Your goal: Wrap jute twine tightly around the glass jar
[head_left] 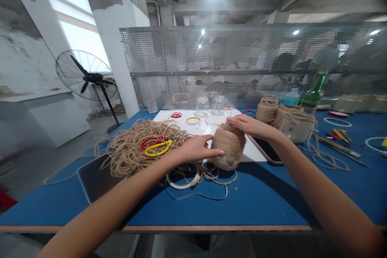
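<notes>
A glass jar (pixel 229 145) wrapped in brown twine is tilted between my hands, its bare glass end toward me. My left hand (pixel 198 148) grips its left side, the thumb lying along the wrapping. On the upper right, my right hand (pixel 252 125) is closed over the jar, with fingertips at its far end. A thin strand of twine (pixel 210 117) loops behind it. Left of the jar is a large loose heap of twine (pixel 127 145), with red-handled scissors (pixel 151 142) and yellow-handled scissors (pixel 157 148) on top.
Behind stand clear jars (pixel 202 107) and a yellow tape ring (pixel 193 120) on white paper. To the right are twine-wrapped jars (pixel 267 109), a green bottle (pixel 314 92), a phone (pixel 267 149) and brushes (pixel 338 146). A dark tablet-like slab (pixel 96 177) lies left; a mesh screen (pixel 187 56) closes the back.
</notes>
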`<action>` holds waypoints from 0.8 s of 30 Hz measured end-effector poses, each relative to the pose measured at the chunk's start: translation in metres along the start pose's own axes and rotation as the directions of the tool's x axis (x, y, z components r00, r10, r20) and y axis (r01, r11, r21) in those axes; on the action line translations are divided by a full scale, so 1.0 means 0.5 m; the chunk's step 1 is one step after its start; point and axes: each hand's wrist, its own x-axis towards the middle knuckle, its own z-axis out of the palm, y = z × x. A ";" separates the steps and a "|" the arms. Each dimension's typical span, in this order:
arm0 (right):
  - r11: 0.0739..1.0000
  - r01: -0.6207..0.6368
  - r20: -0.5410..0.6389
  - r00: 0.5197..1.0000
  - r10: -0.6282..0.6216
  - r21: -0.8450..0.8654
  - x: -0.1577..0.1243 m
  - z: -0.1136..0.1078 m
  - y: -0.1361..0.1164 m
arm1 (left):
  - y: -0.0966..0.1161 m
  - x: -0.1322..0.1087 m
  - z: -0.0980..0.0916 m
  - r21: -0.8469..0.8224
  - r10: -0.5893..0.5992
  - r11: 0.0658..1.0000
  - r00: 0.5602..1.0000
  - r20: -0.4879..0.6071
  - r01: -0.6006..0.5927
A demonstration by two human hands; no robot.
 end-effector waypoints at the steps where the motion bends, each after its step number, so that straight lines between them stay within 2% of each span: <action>1: 1.000 -0.006 -0.005 1.000 0.006 -0.013 0.000 0.004 -0.004 | 0.003 0.000 0.002 0.014 -0.006 1.000 1.000 -0.011 0.006; 8: 0.988 -0.006 -0.042 0.999 -0.001 -0.155 0.000 0.012 -0.016 | 0.013 0.004 0.014 0.137 -0.081 0.987 0.995 -0.062 0.089; 14: 1.000 -0.005 0.016 1.000 0.005 0.007 -0.004 0.011 -0.019 | 0.017 -0.003 0.000 0.236 -0.058 0.969 0.995 -0.081 0.076; 18: 0.992 0.066 0.014 0.998 -0.068 0.110 0.003 0.016 -0.008 | 0.005 -0.004 -0.016 0.311 -0.086 0.941 0.985 -0.149 0.129; 24: 0.986 0.138 0.008 0.990 -0.139 0.098 0.019 0.024 0.026 | -0.006 0.002 -0.020 0.339 -0.101 0.930 0.985 -0.139 0.143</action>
